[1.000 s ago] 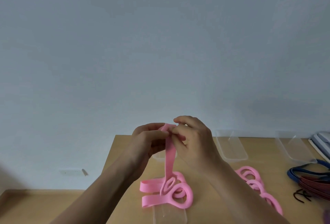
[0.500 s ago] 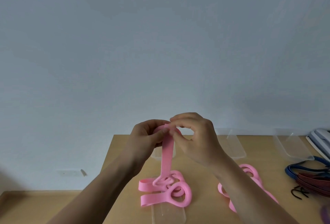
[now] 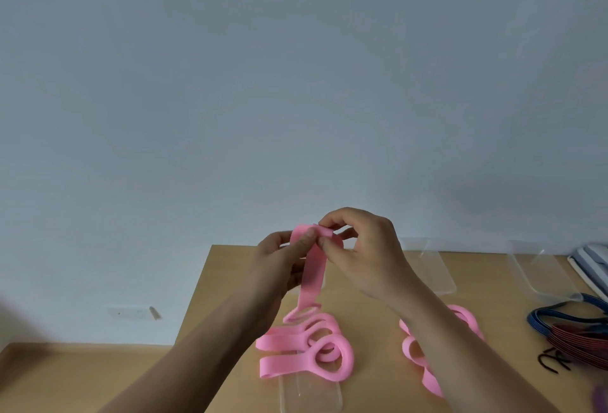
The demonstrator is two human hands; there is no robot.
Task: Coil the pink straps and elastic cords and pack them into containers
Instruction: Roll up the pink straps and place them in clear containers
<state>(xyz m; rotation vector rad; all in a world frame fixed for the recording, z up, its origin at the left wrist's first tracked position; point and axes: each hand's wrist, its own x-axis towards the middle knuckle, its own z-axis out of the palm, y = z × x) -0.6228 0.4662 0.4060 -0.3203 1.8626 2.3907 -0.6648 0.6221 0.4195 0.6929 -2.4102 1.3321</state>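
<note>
A flat pink strap (image 3: 312, 277) hangs from both hands down to a loose looped heap on the wooden table (image 3: 230, 284). My left hand (image 3: 279, 268) pinches the strap's top end with thumb and fingers. My right hand (image 3: 362, 254) grips the same end from the right, where a small fold or roll shows. A second pink strap (image 3: 414, 350) lies in loops on the table, partly hidden by my right forearm. Blue and red elastic cords (image 3: 572, 333) lie bundled at the right edge. A clear container (image 3: 309, 396) sits under the strap heap.
Two more clear containers stand at the table's back, one (image 3: 434, 271) behind my right hand and another (image 3: 539, 274) further right. A black hook (image 3: 552, 361) lies by the cords. A white object (image 3: 592, 261) is at far right. A plain wall rises behind.
Both hands have kept working the strap's top end, and the small roll between the fingers has grown a little. The hanging strap has shifted slightly.
</note>
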